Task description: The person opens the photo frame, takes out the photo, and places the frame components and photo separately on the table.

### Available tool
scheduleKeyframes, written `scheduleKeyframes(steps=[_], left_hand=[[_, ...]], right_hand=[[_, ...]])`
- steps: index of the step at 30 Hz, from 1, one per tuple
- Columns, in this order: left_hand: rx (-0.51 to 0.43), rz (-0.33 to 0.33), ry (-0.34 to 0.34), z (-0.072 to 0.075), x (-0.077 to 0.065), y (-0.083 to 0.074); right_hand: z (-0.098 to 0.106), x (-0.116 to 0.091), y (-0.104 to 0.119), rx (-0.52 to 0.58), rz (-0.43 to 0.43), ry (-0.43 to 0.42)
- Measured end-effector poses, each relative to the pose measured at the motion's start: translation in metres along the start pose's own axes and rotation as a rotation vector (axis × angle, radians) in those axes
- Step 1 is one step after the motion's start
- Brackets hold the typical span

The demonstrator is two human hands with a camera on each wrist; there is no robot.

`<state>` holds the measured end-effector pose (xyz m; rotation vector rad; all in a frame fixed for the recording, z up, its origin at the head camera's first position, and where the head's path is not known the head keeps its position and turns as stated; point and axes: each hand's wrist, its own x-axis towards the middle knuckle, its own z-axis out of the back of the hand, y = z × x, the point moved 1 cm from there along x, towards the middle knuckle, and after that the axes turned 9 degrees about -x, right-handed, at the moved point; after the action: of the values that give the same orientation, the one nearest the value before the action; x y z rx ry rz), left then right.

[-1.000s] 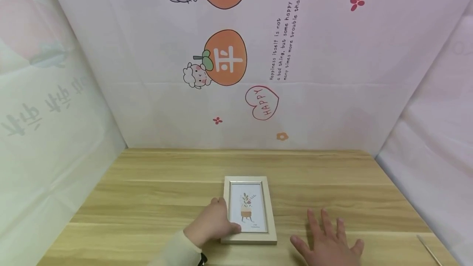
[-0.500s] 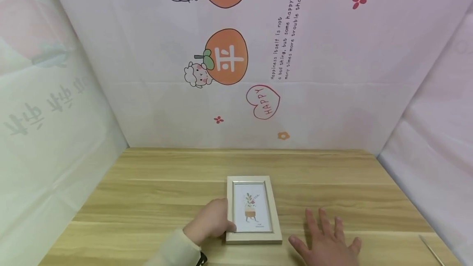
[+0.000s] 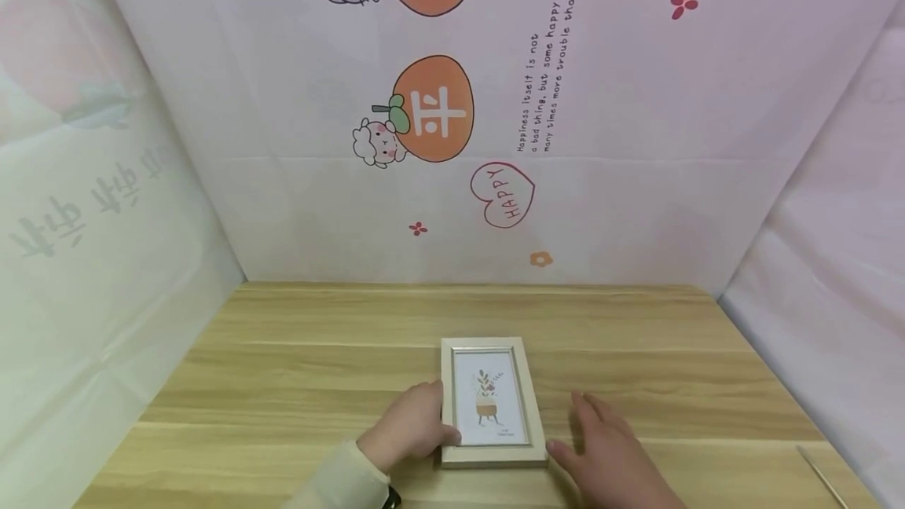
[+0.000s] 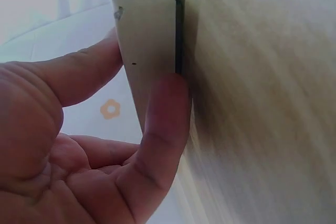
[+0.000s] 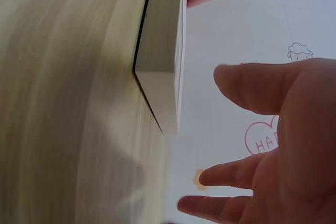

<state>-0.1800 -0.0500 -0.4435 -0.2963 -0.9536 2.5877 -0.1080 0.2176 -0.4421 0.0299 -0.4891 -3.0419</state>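
Note:
A pale wooden picture frame [image 3: 492, 399] lies face up on the wood-grain table; its print shows a potted plant. My left hand [image 3: 408, 428] grips the frame's left edge, thumb over the front border near the lower corner. In the left wrist view, fingers [image 4: 167, 108] press on the side wall of the frame [image 4: 147, 30]. My right hand [image 3: 611, 458] is turned on its side close to the frame's lower right corner. The right wrist view shows its thumb and fingers [image 5: 231, 174] extended, with a gap between them and the frame [image 5: 160, 35].
A thin pale stick [image 3: 820, 476] lies on the table [image 3: 318, 336] at the right edge. White printed cloth [image 3: 636, 179] stands as walls at the back and both sides.
The picture frame has slid slightly right with my left hand on it. My right hand, earlier spread palm down on the table, has turned on its side and come closer to the frame.

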Motion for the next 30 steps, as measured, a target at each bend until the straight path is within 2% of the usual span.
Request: scheduleKeyframes(steps=[5, 8, 14, 17, 24, 30], left_hand=[[-0.015, 0.009, 0.014, 0.002, -0.002, 0.000], [0.026, 0.003, 0.010, 0.006, -0.003, -0.001], [0.155, -0.084, 0.048, 0.013, -0.004, -0.003], [0.191, -0.097, 0.079, 0.013, -0.004, -0.002], [0.192, -0.100, 0.087, 0.008, -0.002, 0.001], [0.154, -0.100, 0.090, 0.006, 0.001, 0.001]], right_hand=[[0.003, 0.010, 0.007, 0.169, -0.042, 0.058], [0.003, 0.013, 0.007, 0.238, -0.066, 0.083], [0.000, 0.018, 0.006, 0.241, -0.048, 0.078], [-0.002, 0.020, 0.007, 0.262, -0.027, 0.092], [-0.005, 0.021, 0.010, 0.304, 0.016, 0.119], [-0.009, 0.021, 0.010, 0.410, 0.045, 0.151]])
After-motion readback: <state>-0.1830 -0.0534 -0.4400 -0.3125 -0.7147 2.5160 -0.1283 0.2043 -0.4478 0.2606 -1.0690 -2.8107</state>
